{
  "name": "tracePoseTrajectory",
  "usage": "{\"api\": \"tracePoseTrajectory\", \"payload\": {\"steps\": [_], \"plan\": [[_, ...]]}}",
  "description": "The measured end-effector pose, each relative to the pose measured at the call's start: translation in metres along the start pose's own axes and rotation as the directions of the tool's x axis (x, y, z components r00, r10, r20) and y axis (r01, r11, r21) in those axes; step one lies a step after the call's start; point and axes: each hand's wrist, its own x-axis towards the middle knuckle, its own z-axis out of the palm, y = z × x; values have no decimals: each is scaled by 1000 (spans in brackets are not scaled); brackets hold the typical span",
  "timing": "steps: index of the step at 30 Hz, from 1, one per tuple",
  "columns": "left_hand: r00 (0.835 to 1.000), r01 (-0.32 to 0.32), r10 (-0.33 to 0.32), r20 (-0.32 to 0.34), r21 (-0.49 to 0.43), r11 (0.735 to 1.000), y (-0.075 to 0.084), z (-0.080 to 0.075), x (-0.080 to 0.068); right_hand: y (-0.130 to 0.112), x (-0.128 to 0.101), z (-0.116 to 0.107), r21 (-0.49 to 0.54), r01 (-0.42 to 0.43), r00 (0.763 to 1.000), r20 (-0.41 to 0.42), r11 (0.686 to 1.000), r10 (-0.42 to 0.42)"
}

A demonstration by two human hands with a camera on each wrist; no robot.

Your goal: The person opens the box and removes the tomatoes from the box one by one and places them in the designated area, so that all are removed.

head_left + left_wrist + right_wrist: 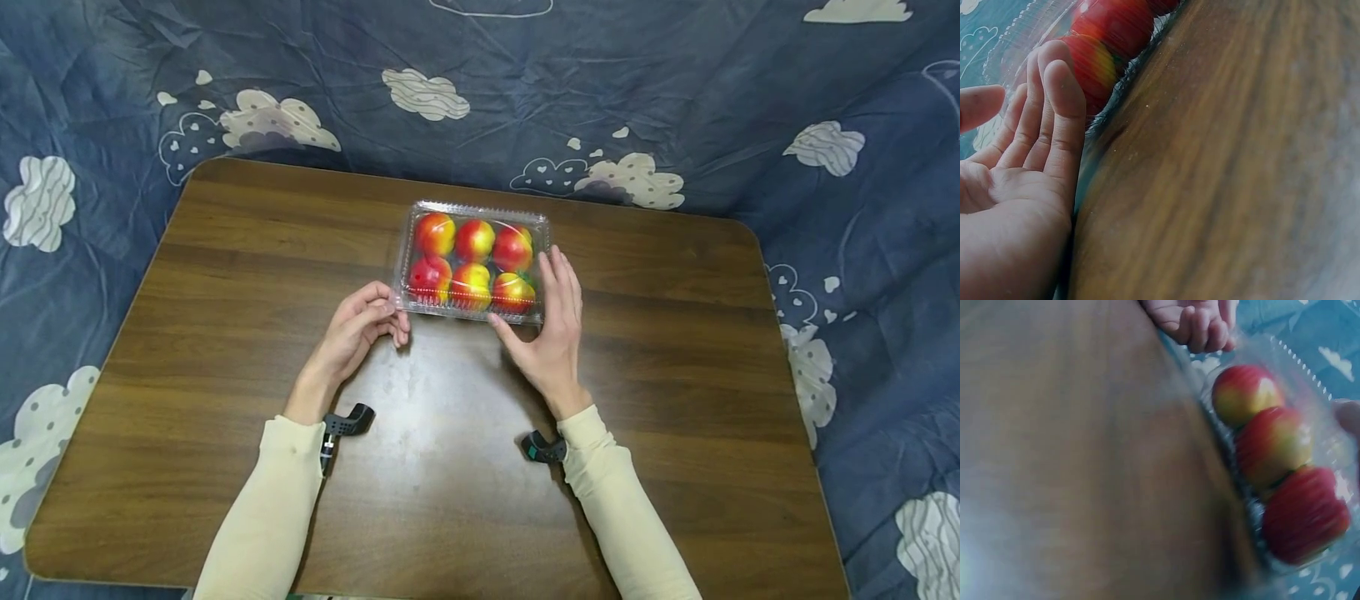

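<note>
Nearest the viewer, two cream long sleeves (262, 508) reach in over the dark brown wooden desk (225, 333), each wrist carrying a small black camera mount. Past them, the left hand (358, 327) rests with fingers curled, its fingertips touching the near left corner of a clear plastic clamshell box (472, 260); whether it actually pinches the rim cannot be told. The right hand (551, 325) lies with straight fingers laid flat against the box's right side, thumb spread toward the near edge, gripping nothing. The box sits closed on the desk, slightly far of centre, between the two hands. Inside it are six red and yellow round fruits (472, 262) in two rows of three. Beyond and around the desk spreads a dark blue crumpled cloth with white cloud prints (637, 75).
</note>
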Motion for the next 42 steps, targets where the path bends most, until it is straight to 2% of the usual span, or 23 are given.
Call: {"api": "tracePoseTrajectory", "payload": {"steps": [4,9,15,22,27,31,42], "plan": [[1000,0,0,-4,-4,1000,0,0,0,-9,12,-3,-77,116,988,112,990,-107],[1000,-6,6,-4,-11,1000,1,0,0,-18,19,-3,-152,176,967,209,973,-143],[1000,-9,9,-5,-16,1000,1,0,1,-21,28,-3,-175,227,947,269,958,-176],[1000,-12,12,-13,-16,1000,2,2,1,-25,41,-5,-163,298,900,375,940,-221],[1000,-9,9,-8,-8,1000,0,1,2,-26,45,-7,-160,311,878,425,937,-219],[1000,-9,8,-8,-4,1000,-1,0,3,-26,48,-8,-162,303,871,447,939,-204],[1000,-6,6,-10,4,1000,0,0,3,-25,53,-10,-130,253,875,453,959,-170]]}}
